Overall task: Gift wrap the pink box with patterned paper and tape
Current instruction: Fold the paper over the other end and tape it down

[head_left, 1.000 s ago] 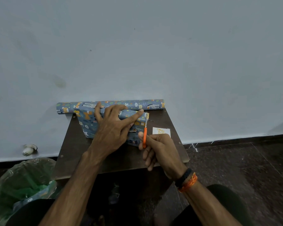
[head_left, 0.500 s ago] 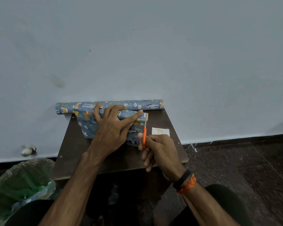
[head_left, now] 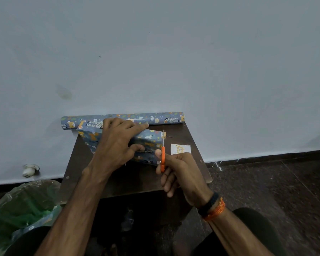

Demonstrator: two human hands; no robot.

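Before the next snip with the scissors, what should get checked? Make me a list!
1. Left hand pressing the wrapped box flat: ok.
2. Left fingers away from the blades: ok.
3. Right hand gripping the scissors: ok.
4. Blades lined up along the box's right edge: ok.
5. Card out of the blades' way: ok, it lies to the right.
6. Tape within reach: cannot tell, none shows.

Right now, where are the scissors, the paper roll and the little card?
scissors (head_left: 162,157): head view, on the orange handle.
paper roll (head_left: 161,118): head view, on its right half.
card (head_left: 181,149): head view, on its white face.
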